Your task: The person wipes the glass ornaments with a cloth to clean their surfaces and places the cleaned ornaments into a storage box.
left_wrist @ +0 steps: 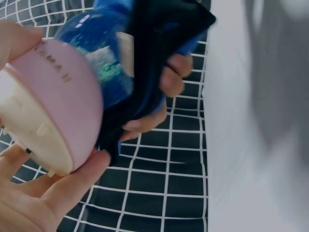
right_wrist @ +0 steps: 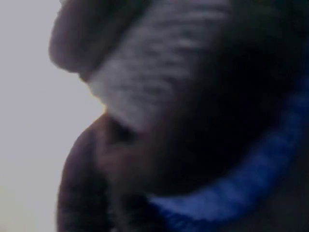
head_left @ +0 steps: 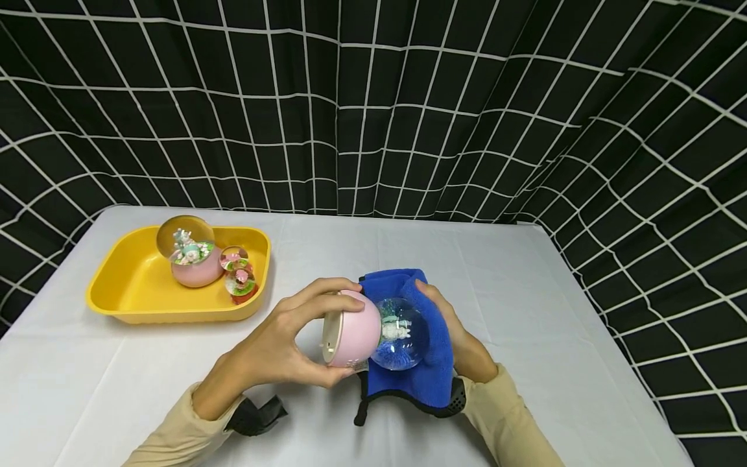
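In the head view a snow globe (head_left: 360, 329) lies on its side above the table, its pink base to the left and its clear ball to the right. My left hand (head_left: 280, 340) grips the base between thumb and fingers. A white figure shows inside the ball. Against the ball's right side, my right hand (head_left: 461, 334) holds a blue cloth (head_left: 439, 347) with a dark edge; the cloth hides part of that hand. Seen from the left wrist, the pink base (left_wrist: 72, 92) has a cream underside turned outward. The right wrist view is dark and blurred, with some blue cloth (right_wrist: 231, 198).
A yellow tray (head_left: 134, 311) stands at the table's left. It holds another snow globe (head_left: 195, 272) with a pink base, and small red-based globes (head_left: 242, 295) beside it. A black curtain with white grid lines (head_left: 362, 117) hangs behind the white table (head_left: 543, 311).
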`<act>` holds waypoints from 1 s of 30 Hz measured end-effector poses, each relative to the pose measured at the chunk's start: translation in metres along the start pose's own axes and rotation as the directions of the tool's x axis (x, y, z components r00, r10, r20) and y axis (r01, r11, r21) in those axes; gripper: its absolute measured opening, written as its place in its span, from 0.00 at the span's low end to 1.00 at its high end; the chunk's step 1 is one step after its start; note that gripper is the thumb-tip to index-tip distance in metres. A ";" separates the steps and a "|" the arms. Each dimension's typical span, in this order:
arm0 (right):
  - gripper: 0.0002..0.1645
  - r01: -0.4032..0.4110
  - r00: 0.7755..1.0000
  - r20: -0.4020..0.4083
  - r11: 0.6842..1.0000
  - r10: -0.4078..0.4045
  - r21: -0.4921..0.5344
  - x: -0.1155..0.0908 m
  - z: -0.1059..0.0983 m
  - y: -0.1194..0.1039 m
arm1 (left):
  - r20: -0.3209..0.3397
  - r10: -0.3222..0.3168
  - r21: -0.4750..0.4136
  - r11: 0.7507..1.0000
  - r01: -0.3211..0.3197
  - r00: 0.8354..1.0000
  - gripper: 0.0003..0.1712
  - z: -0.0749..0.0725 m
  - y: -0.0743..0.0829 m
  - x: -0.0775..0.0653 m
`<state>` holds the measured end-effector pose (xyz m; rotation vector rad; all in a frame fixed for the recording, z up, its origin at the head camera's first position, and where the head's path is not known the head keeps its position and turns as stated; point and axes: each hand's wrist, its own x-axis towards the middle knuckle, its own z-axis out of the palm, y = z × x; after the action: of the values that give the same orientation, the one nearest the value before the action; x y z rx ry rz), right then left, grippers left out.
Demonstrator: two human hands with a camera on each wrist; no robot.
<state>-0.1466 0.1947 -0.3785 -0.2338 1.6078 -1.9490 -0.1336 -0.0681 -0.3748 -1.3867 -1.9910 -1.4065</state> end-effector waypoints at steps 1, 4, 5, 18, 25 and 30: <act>0.24 0.014 1.000 -0.019 1.000 -0.014 0.011 0.001 0.001 0.000 | -0.010 0.002 0.015 1.000 -0.002 1.000 0.42 0.000 0.000 0.000; 0.27 0.025 0.997 -0.071 0.999 -0.022 0.032 0.002 0.004 -0.001 | -0.035 0.001 0.064 0.998 0.001 0.999 0.42 0.001 0.000 0.000; 0.29 0.010 0.997 -0.071 0.999 -0.007 0.046 0.001 0.005 -0.001 | -0.043 0.002 0.082 0.997 0.002 0.999 0.42 0.001 -0.001 -0.001; 0.53 -0.138 0.982 -0.122 0.987 0.147 0.082 -0.005 0.002 0.000 | -0.070 0.016 0.171 0.985 -0.004 0.997 0.39 0.000 -0.008 -0.004; 0.53 -0.058 0.987 -0.150 0.997 0.066 0.057 -0.003 0.004 -0.001 | -0.060 0.028 0.243 0.970 -0.012 0.998 0.40 -0.002 -0.009 -0.005; 0.46 0.046 0.966 -0.255 0.999 -0.048 -0.013 -0.001 0.002 -0.001 | -0.058 0.025 0.306 0.952 -0.006 0.998 0.41 -0.004 -0.009 -0.005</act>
<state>-0.1452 0.1934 -0.3769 -0.0226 1.7859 -2.0784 -0.1399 -0.0744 -0.3818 -1.2037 -2.0481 -1.0631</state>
